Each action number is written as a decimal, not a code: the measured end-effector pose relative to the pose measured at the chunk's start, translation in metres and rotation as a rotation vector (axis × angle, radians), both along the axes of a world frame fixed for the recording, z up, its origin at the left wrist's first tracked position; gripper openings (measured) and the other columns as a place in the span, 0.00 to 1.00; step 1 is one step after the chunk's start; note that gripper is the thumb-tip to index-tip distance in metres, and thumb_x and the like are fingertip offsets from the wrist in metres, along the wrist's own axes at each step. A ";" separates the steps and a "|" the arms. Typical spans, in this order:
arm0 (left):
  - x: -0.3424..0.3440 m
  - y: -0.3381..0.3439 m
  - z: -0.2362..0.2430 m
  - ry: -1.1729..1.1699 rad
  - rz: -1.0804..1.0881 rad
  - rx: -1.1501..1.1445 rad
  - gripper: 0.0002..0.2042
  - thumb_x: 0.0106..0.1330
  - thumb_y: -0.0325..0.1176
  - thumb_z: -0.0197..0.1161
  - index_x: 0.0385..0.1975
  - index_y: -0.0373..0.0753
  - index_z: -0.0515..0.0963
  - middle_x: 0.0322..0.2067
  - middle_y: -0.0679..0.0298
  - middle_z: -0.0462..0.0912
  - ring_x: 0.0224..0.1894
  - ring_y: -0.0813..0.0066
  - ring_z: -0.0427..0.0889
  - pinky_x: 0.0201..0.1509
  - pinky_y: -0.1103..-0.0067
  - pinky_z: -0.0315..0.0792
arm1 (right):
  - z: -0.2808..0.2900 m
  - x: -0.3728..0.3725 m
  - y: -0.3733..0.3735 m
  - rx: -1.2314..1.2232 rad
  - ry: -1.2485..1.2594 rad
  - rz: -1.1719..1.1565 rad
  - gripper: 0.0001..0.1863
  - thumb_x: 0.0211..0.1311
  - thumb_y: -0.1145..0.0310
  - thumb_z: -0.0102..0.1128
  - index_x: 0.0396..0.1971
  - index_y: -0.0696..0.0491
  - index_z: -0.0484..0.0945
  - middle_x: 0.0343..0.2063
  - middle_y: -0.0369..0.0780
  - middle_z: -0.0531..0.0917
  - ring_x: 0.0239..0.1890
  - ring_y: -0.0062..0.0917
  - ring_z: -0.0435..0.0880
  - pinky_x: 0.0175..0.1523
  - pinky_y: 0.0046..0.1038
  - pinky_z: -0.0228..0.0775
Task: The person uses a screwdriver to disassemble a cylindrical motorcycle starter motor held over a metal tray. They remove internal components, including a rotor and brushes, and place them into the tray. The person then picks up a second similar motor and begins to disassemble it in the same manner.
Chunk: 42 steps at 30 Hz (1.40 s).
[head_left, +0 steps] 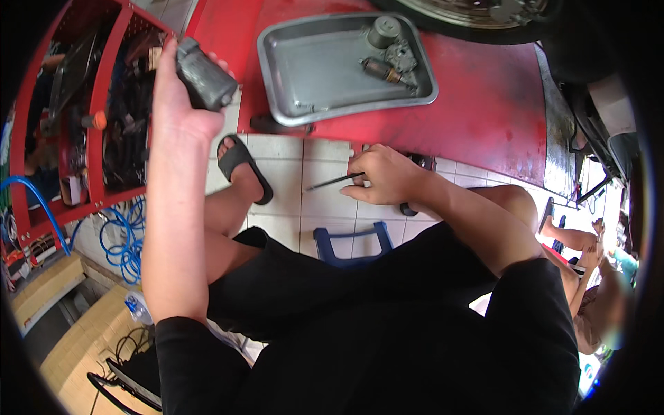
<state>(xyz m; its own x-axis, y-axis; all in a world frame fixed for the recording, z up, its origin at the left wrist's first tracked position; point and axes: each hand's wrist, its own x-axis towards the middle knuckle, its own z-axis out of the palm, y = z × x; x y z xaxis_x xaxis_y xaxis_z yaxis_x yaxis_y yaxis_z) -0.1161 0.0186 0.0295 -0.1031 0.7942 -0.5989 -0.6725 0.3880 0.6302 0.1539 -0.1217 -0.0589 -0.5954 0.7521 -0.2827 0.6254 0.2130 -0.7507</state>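
Note:
Raised at the upper left, my left hand (181, 114) is closed round a dark grey motor-like cylinder (206, 77), with a small stub at its lower end. My right hand (384, 173) is in front of the red bench edge, its fingers closed on a thin dark rod (333, 182) that points left; its grip end is hidden in the hand. Beyond both hands, a metal tray (277, 66) rests on the red surface. Inside it are a short grey metal cup (384, 32), a cast metal piece (401, 55) and a motor armature (382, 70) with a copper-coloured band.
A wheel (477, 15) stands beyond the tray. Red shelving (93, 138) and a coiled blue hose (124, 238) are at the left. Below my hands, a blue stool (353, 257) stands on the tiled floor. Another person (588, 277) sits at the far right.

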 end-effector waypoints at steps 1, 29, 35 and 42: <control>-0.011 -0.004 0.001 -0.005 0.029 0.007 0.17 0.67 0.47 0.64 0.37 0.37 0.76 0.32 0.60 0.82 0.33 0.65 0.81 0.44 0.70 0.80 | -0.009 -0.002 -0.008 -0.027 -0.067 0.046 0.17 0.53 0.63 0.71 0.17 0.60 0.76 0.17 0.47 0.79 0.24 0.44 0.81 0.31 0.39 0.71; -0.157 -0.056 0.033 -0.180 0.216 0.121 0.17 0.70 0.45 0.62 0.40 0.35 0.73 0.36 0.64 0.78 0.38 0.72 0.77 0.47 0.76 0.77 | -0.296 -0.212 -0.015 -0.188 -0.341 -0.460 0.14 0.55 0.63 0.69 0.38 0.55 0.83 0.35 0.51 0.86 0.44 0.48 0.85 0.51 0.44 0.78; -0.150 -0.054 0.039 -0.139 0.260 0.101 0.18 0.71 0.51 0.60 0.37 0.39 0.75 0.33 0.64 0.79 0.34 0.72 0.78 0.42 0.76 0.77 | -0.330 -0.233 -0.016 -0.117 -0.366 -0.475 0.13 0.56 0.63 0.66 0.34 0.58 0.82 0.33 0.55 0.85 0.39 0.50 0.85 0.48 0.47 0.78; -0.147 -0.056 0.033 -0.124 0.328 -0.007 0.19 0.68 0.56 0.60 0.36 0.44 0.76 0.30 0.67 0.79 0.31 0.75 0.78 0.38 0.77 0.76 | -0.311 -0.237 -0.009 -0.107 -0.409 -0.429 0.16 0.52 0.64 0.64 0.36 0.61 0.81 0.32 0.56 0.85 0.40 0.50 0.85 0.51 0.46 0.78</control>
